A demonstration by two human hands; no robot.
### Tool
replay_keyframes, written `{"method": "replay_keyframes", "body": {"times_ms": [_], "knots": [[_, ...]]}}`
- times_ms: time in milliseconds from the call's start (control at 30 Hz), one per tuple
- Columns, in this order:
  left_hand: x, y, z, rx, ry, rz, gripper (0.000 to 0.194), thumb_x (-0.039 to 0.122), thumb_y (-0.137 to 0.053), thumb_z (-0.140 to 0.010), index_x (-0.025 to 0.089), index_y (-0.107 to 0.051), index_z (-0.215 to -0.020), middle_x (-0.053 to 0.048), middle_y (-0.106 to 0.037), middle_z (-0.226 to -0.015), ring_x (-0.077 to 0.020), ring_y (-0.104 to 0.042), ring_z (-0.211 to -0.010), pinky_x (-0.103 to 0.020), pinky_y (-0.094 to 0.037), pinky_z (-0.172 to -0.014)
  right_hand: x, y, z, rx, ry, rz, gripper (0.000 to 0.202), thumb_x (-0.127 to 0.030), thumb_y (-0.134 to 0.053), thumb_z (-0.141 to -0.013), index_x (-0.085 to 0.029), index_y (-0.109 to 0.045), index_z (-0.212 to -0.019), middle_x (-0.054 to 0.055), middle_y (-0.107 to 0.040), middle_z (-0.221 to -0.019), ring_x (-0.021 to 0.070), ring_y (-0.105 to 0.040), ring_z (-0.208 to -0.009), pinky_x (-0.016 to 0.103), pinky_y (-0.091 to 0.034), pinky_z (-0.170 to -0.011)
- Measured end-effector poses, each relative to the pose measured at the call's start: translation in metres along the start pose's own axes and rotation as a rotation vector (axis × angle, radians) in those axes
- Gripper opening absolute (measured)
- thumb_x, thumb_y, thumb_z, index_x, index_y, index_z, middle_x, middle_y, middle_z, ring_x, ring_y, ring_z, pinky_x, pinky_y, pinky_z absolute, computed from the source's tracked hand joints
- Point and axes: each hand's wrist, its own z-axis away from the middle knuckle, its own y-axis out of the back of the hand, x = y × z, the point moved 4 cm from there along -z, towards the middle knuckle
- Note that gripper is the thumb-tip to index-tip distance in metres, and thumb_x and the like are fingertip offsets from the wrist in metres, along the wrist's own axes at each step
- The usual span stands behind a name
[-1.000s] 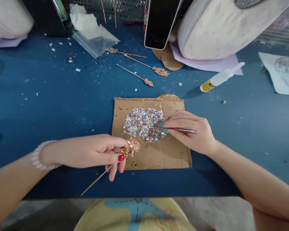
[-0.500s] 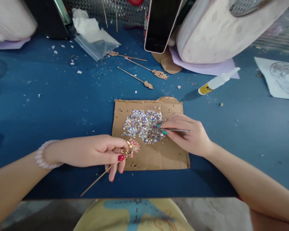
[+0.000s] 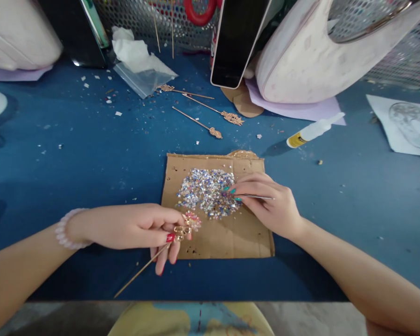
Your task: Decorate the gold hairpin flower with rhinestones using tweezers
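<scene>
My left hand pinches a gold hairpin near its ornate head. Pink and red stones cover the tip of that head, and the thin stick slants down to the left. In my right hand is a pair of tweezers, its points hidden by the fingers or among the rhinestones. These fingers rest at the right edge of a pile of small silvery, blue and clear rhinestones. The pile lies on a piece of cardboard; my left fingertips are over its lower left part.
Several gold hairpins lie behind the cardboard, near a plastic bag. A glue bottle stands to the right. At the back are a phone, a white bag-shaped object and a metal mesh basket. A printed sheet lies far right.
The whole view has shifted, so the table sits slightly lower in the picture. My right fingers have moved slightly left into the rhinestones. The left hand keeps its hold on the hairpin.
</scene>
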Motion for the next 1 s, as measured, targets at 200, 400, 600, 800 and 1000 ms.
{"method": "replay_keyframes", "body": {"times_ms": [200, 400, 600, 800, 1000], "knots": [[-0.0029, 0.0022, 0.0017, -0.056, -0.022, 0.094, 0.019, 0.045, -0.065, -0.127, 0.026, -0.064, -0.130, -0.013, -0.093, -0.129, -0.0270, -0.096, -0.102, -0.036, -0.074, -0.090, -0.0004, 0.0001, -0.0001, 0.021, 0.026, -0.014, 0.028, -0.007, -0.077, -0.114, -0.031, -0.090, -0.122, 0.000, -0.096, -0.106, 0.0208, -0.091, -0.102, 0.036, -0.074, -0.096], [-0.0031, 0.0012, -0.0003, -0.104, -0.084, 0.146, 0.029, 0.055, -0.063, -0.131, 0.027, -0.066, -0.125, -0.013, -0.091, -0.126, -0.0233, -0.095, -0.099, -0.034, -0.074, -0.092, -0.0014, -0.0019, -0.0028, 0.011, 0.023, -0.025, 0.030, -0.009, -0.074, -0.115, -0.032, -0.090, -0.125, 0.002, -0.096, -0.109, 0.0240, -0.092, -0.103, 0.041, -0.077, -0.096], [-0.0069, 0.0014, -0.0039, -0.110, -0.101, 0.146, 0.050, 0.076, -0.065, -0.124, 0.028, -0.065, -0.139, -0.014, -0.092, -0.126, -0.0243, -0.095, -0.094, -0.037, -0.076, -0.090, -0.0029, -0.0074, -0.0086, -0.026, 0.062, 0.012, 0.026, -0.011, -0.072, -0.117, -0.030, -0.089, -0.119, 0.002, -0.096, -0.104, 0.0242, -0.092, -0.098, 0.042, -0.077, -0.093], [0.0005, 0.0017, -0.0020, -0.079, -0.070, 0.101, 0.030, 0.057, -0.068, -0.128, 0.027, -0.066, -0.123, -0.012, -0.093, -0.128, -0.0267, -0.095, -0.108, -0.034, -0.075, -0.087, -0.0045, -0.0063, -0.0080, -0.020, 0.077, 0.026, 0.024, -0.011, -0.072, -0.117, -0.029, -0.088, -0.117, 0.002, -0.096, -0.104, 0.0238, -0.093, -0.099, 0.041, -0.076, -0.093], [0.0027, -0.0005, -0.0017, -0.034, -0.050, 0.078, 0.024, 0.050, -0.068, -0.128, 0.027, -0.064, -0.124, -0.012, -0.093, -0.131, -0.0276, -0.096, -0.113, -0.034, -0.073, -0.090, -0.0015, -0.0061, -0.0075, -0.006, 0.033, 0.012, 0.024, -0.011, -0.073, -0.116, -0.029, -0.089, -0.118, 0.003, -0.096, -0.105, 0.0237, -0.092, -0.101, 0.040, -0.076, -0.093]]}}
